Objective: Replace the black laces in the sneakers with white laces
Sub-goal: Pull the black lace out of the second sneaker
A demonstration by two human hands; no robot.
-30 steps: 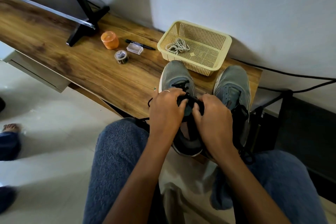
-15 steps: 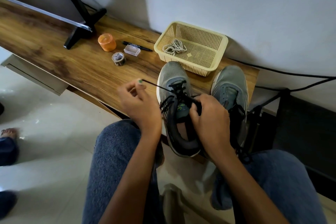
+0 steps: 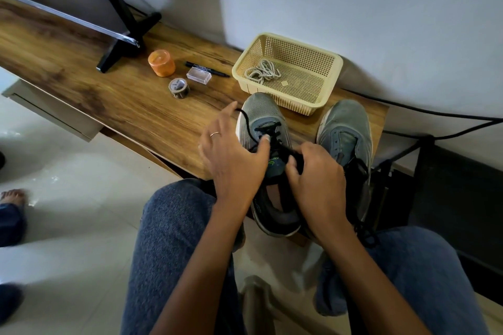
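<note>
Two grey sneakers stand side by side on the wooden bench (image 3: 130,106), toes toward the wall. The left sneaker (image 3: 258,114) still carries a black lace (image 3: 246,124), partly pulled loose. My left hand (image 3: 231,155) rests over its left side, thumb on the eyelets, a free lace end running up past the fingers. My right hand (image 3: 315,174) pinches a bunch of black lace at the tongue. The right sneaker (image 3: 345,128) has black lace hanging off its heel. White laces (image 3: 262,71) lie coiled in the yellow basket (image 3: 326,95).
An orange cup (image 3: 161,62), a tape roll (image 3: 178,87), a clear small box (image 3: 198,76) and a black marker (image 3: 206,67) lie on the bench left of the basket. A black stand (image 3: 122,35) rises at the back left. Black cables (image 3: 435,117) run along the wall.
My left hand pulled a lace end out to the left, then came back over the left sneaker's eyelets. My right hand stayed at the tongue, gripping lace.
</note>
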